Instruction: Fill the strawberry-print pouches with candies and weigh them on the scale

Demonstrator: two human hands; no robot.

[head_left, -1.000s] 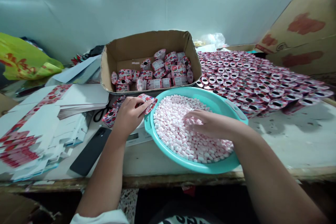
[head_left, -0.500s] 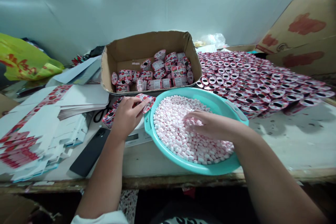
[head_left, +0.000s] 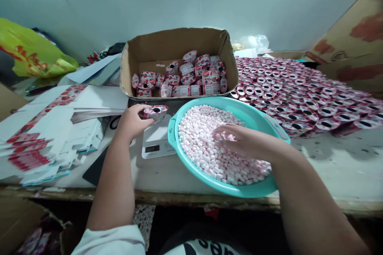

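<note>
My left hand [head_left: 131, 122] is closed round the left end of a small red and pink printed packet [head_left: 156, 111]. A dark oval opening faces up on the packet. It is held over a white digital scale [head_left: 158, 139], whose display stays visible below. My right hand [head_left: 236, 137] reaches into a turquoise basin [head_left: 191, 167] filled with pale pink and white candies [head_left: 206, 143]. Its fingers curl among the candies, and the fingertips are partly buried.
Behind the basin stands a cardboard box [head_left: 176, 38] with several printed packets inside. Rows of upright packets [head_left: 299, 95] with dark openings crowd the right. Flat white and red cartons [head_left: 60, 127] lie left, beside a partly hidden black phone [head_left: 94, 171].
My left hand has moved left and turned, bringing the packet over the scale with its opening visible. More of the scale shows. My right hand stays in the candies, and the view has shifted slightly.
</note>
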